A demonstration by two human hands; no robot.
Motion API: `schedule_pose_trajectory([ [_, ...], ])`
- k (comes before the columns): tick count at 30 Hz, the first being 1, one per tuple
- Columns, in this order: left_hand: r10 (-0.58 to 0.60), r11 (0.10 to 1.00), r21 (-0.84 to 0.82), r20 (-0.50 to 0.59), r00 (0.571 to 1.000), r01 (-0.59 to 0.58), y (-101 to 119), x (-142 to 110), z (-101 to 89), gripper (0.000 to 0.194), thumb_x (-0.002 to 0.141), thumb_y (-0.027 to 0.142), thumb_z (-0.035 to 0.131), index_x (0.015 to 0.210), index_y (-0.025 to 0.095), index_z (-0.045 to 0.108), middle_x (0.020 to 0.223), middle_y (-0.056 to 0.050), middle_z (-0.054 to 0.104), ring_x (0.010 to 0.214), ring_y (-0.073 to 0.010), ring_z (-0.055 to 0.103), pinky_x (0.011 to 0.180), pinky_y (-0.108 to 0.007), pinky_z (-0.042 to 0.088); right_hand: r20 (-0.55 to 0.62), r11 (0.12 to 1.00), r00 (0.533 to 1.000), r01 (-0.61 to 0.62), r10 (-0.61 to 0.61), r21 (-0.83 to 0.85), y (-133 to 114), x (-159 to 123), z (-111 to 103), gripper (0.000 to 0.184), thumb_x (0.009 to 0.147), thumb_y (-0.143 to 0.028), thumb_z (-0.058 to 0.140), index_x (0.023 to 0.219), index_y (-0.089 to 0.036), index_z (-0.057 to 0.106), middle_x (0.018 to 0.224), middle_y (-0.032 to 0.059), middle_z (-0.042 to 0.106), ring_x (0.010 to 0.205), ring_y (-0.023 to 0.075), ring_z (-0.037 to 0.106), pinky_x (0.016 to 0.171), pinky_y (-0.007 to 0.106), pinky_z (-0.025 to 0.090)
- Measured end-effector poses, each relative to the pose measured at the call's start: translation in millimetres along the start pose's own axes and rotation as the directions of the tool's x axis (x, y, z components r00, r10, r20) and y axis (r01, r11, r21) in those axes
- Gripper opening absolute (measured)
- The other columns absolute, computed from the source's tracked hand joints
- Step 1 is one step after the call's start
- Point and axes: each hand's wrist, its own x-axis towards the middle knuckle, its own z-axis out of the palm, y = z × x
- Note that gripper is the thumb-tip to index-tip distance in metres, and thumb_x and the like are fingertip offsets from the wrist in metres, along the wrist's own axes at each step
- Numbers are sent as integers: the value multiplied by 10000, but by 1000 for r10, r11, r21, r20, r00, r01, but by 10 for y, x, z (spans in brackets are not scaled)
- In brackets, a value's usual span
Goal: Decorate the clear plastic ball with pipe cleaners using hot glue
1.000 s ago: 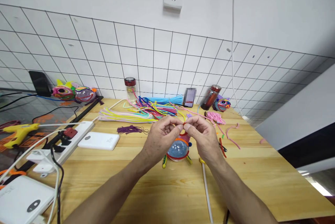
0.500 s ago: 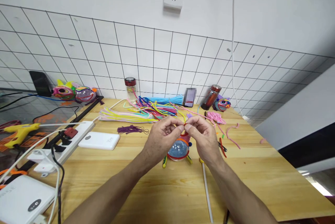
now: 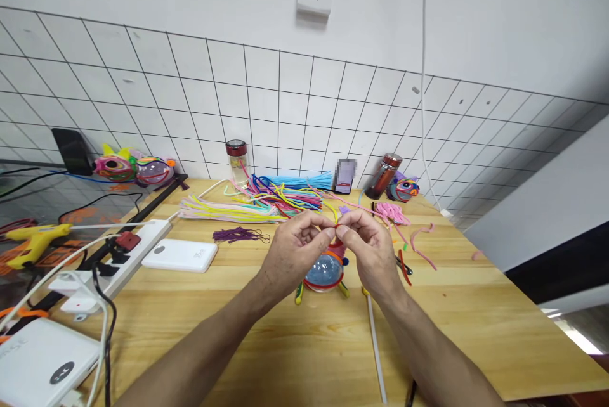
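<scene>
My left hand (image 3: 294, 256) and my right hand (image 3: 371, 253) meet above the middle of the table, thumbs and forefingers pinched together. Between the fingertips is a small bit of red pipe cleaner (image 3: 337, 227), mostly covered by the fingers. Just below them a clear ball ornament (image 3: 324, 271) rests on the wood, trimmed with red and orange bands, a blue bead-like dot and yellow-green legs. Its upper part is partly hidden behind my hands. Near my right wrist lies a white stick (image 3: 375, 347) with a yellow end.
Bundles of coloured pipe cleaners (image 3: 290, 194) lie at the back, with a glass bottle (image 3: 237, 163), a phone (image 3: 344, 177) and a red thermos (image 3: 384, 177). To the left are a power bank (image 3: 181, 255), a power strip (image 3: 137, 248) and a yellow glue gun (image 3: 35, 244).
Hardly anything differs. Both hands keep their pinch at the same place above the ball ornament, and the view has shifted very slightly.
</scene>
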Motion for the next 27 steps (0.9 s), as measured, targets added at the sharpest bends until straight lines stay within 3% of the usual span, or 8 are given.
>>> schedule_pose_trajectory([
  [27,29,999,-21,20,999,-28,16,-8,-8,160,825,324,785,855,172,745,769,-26,757,654,-134,684,639,-238,548,10,1000,1000,-8,8,-7,2,-1,-10,197,816,-375,827,840,-236,689,769,-7,688,648,151,625,634,281,562],
])
